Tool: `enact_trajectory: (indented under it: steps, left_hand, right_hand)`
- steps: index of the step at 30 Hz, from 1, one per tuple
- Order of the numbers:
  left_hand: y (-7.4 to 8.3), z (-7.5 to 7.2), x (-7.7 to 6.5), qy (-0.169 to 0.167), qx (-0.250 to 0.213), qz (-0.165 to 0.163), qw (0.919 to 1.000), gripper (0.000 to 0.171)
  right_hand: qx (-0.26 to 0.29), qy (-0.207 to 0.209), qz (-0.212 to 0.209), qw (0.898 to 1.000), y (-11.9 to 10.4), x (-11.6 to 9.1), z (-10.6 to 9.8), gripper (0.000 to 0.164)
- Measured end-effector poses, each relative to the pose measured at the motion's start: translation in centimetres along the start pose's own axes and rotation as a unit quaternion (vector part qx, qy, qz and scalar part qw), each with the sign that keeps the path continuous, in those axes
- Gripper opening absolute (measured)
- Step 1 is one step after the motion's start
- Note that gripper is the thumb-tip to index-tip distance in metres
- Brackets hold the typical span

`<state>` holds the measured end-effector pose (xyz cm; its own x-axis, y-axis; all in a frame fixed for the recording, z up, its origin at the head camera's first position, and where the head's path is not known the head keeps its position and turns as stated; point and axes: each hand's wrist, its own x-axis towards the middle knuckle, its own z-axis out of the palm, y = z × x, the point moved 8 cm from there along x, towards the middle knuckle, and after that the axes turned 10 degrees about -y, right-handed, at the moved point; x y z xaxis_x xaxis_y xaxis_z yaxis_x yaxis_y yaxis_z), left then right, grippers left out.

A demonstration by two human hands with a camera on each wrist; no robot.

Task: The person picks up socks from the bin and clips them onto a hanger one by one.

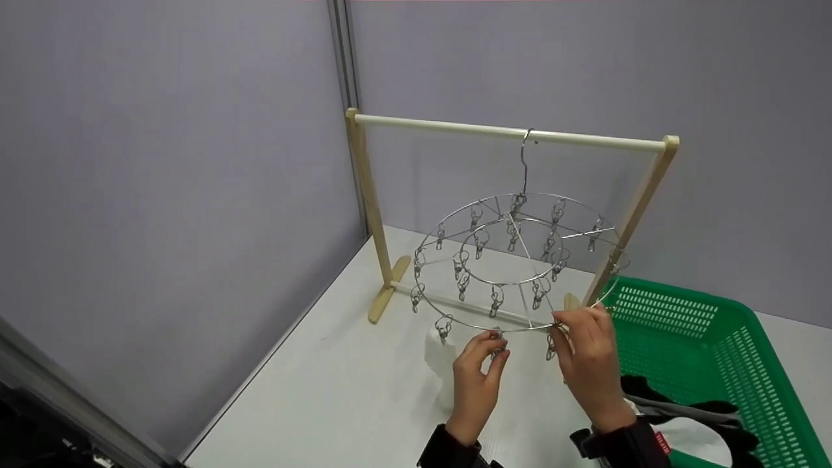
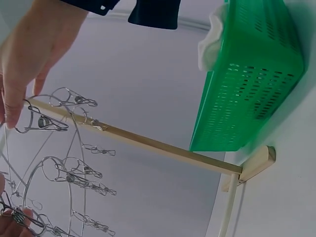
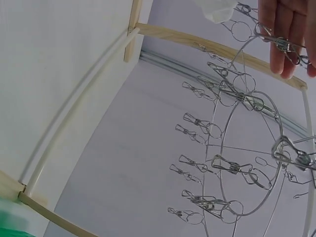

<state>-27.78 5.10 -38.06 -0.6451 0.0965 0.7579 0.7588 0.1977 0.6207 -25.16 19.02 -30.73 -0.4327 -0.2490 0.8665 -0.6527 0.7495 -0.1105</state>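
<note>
A round metal clip hanger (image 1: 481, 328) hangs by its hook from a rack's rail, with small wire clips around two rings. At its near edge my left hand (image 1: 476, 380) pinches one clip (image 1: 498, 335) between thumb and fingers. That clip (image 3: 284, 44) lies across the fingers in the right wrist view. My right hand (image 1: 593, 364) grips the outer ring just to the right, its fingers bent over the wire, close to another hanging clip (image 1: 551, 344). Left of my left hand, a white cloth piece (image 1: 441, 354) hangs from a clip (image 1: 443, 327).
The wooden rack (image 1: 372, 195) stands on a white table (image 1: 325, 364) near the walls. At the right is a green perforated basket (image 1: 747, 312) holding black and grey fabric items (image 1: 689, 413) and a white one (image 1: 699, 439). A red label (image 1: 662, 442) shows beside my right sleeve.
</note>
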Motion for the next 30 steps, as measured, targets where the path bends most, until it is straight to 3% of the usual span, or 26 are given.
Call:
enact_trajectory:
  steps: [9,10,12,15,16,19,22,25,28,30]
  left_hand:
    - [-0.8,-1.0,-0.6,0.014,-0.042,-0.002,0.9990,0.013]
    - [-1.9,-0.7,-1.0,0.023,-0.046,0.009,0.9986,0.013]
    - [-2.8,-0.5,-1.4,0.027,-0.056,0.009,0.9980,0.014]
    - [-6.1,0.5,-3.0,0.044,-0.050,0.037,0.9971,0.017]
    - [-6.1,0.5,-3.2,0.045,-0.051,0.039,0.9969,0.018]
    - [-4.2,-0.1,-2.9,0.040,-0.058,0.029,0.9971,0.019]
    - [-0.4,-1.3,-1.5,0.019,-0.078,0.001,0.9968,0.019]
    - [0.3,-1.4,-1.2,0.011,-0.086,0.012,0.9962,0.021]
    - [-0.3,-1.2,-1.3,0.017,-0.089,0.045,0.9948,0.025]
    - [-0.4,-1.3,-1.2,0.021,-0.097,0.047,0.9940,0.025]
  right_hand:
    - [0.005,0.006,-0.003,1.000,-1.4,-0.2,0.7,0.026]
    - [0.006,0.008,-0.004,1.000,-1.5,-0.3,0.7,0.025]
    - [0.009,0.011,-0.003,1.000,-1.7,-0.3,0.8,0.025]
    - [0.014,0.017,-0.004,1.000,-1.9,-0.4,0.8,0.024]
    - [0.016,0.020,-0.005,1.000,-1.9,-0.4,0.7,0.024]
    - [0.013,0.028,-0.005,1.000,-2.0,-0.5,0.5,0.024]
    - [0.007,0.033,-0.004,0.999,-1.8,-0.5,0.2,0.024]
    - [0.002,0.038,-0.002,0.999,-1.5,-0.2,0.0,0.024]
    - [-0.001,0.042,-0.001,0.999,-1.2,0.1,-0.2,0.023]
    - [-0.001,0.051,-0.002,0.999,-1.1,0.2,-0.3,0.023]
